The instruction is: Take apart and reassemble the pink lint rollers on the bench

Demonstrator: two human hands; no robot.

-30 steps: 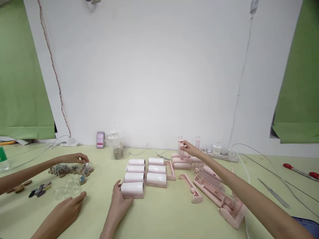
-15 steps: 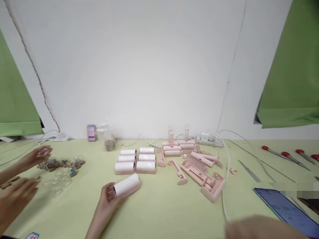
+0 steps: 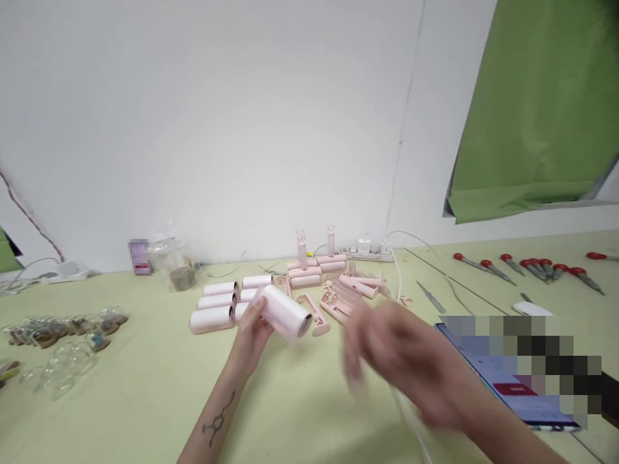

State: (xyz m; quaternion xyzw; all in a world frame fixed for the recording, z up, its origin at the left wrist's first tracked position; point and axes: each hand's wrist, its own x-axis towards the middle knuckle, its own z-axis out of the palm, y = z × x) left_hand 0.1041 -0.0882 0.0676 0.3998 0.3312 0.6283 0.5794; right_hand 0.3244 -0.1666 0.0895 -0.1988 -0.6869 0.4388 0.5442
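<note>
The glossy white cylindrical roll with a pale pink underside (image 3: 285,312) is up off the table near the middle, tilted so that its hollow right end dips toward the near side. Since it is gripped only by its left end, I'd say it could swing down or slip if that hold loosens, its surface looking smooth. A careless sweep could also knock the neighbouring white rolls (image 3: 211,319) just beyond on the left, or the slim pink plastic holder (image 3: 314,316) on the far side. The left hand (image 3: 254,325) has its fingers curled around the roll, thumb along the top. The right hand (image 3: 401,361), nearer and to the right, is a blur; its fingers seem bent, but I can't make out how far apart they are or whether they pinch anything. Farther right lies a blue-edged phone (image 3: 471,354); well off to the left sit clear domes (image 3: 62,370).
</note>
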